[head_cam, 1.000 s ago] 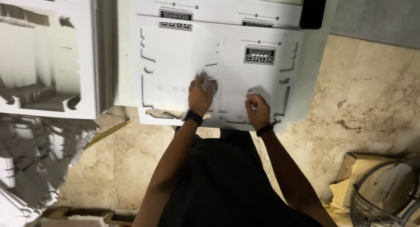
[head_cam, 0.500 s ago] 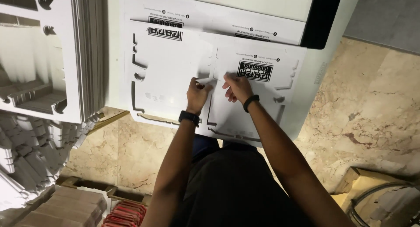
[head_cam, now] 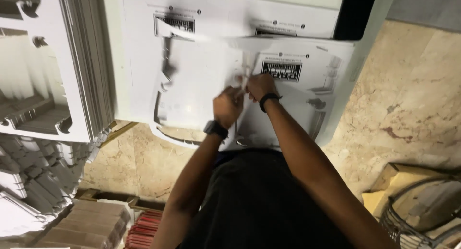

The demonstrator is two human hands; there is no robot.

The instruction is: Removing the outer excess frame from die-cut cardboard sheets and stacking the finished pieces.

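Both hands meet at centre frame over the white die-cut sheet (head_cam: pixel 201 90). Left hand (head_cam: pixel 227 106) and right hand (head_cam: pixel 259 85) pinch a small white tab (head_cam: pixel 245 75) of the sheet. White stack (head_cam: pixel 53 61) occupies upper left.

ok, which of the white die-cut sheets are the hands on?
The top, nearest sheet; both hands, left and right, meet at its middle. Others lie beneath.

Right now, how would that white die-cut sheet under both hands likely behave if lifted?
The white die-cut sheet looks thin and probably floppy: its upper edge seems to curl. Its many cut-outs suggest it could tear or snag. Left hand and right hand meet at its centre, so it is likely light.
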